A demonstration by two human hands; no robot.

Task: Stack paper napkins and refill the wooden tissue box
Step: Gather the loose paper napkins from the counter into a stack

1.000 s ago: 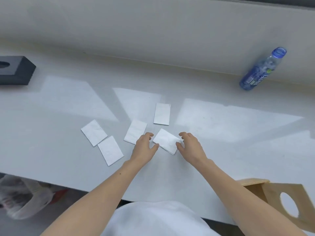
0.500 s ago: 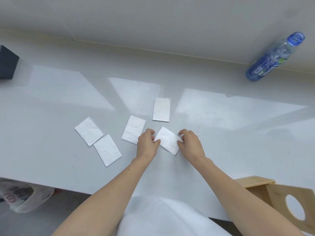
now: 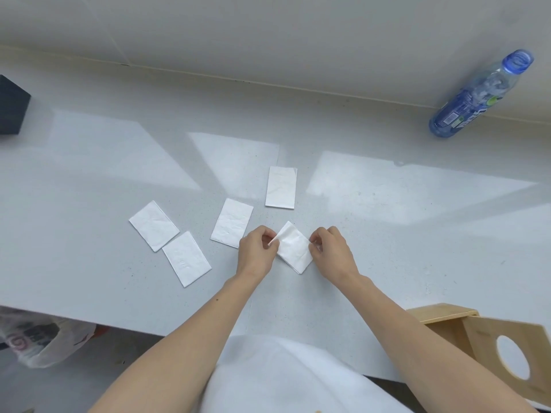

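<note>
Several folded white napkins lie spread on the grey table. Both hands hold one napkin near the middle: my left hand pinches its left corner, which is lifted, and my right hand pinches its right edge. Loose napkins lie around it: one just left, one behind, and two further left. The wooden tissue box stands at the table's near right corner, its lid with a round hole tipped open.
A blue plastic bottle lies on its side at the far right against the wall. A dark box sits at the far left edge. A plastic bag lies on the floor below the table's near left edge.
Both hands closed from resting on the napkin's sides to pinching it, and its left corner has come up off the table. The camera view shifted slightly.
</note>
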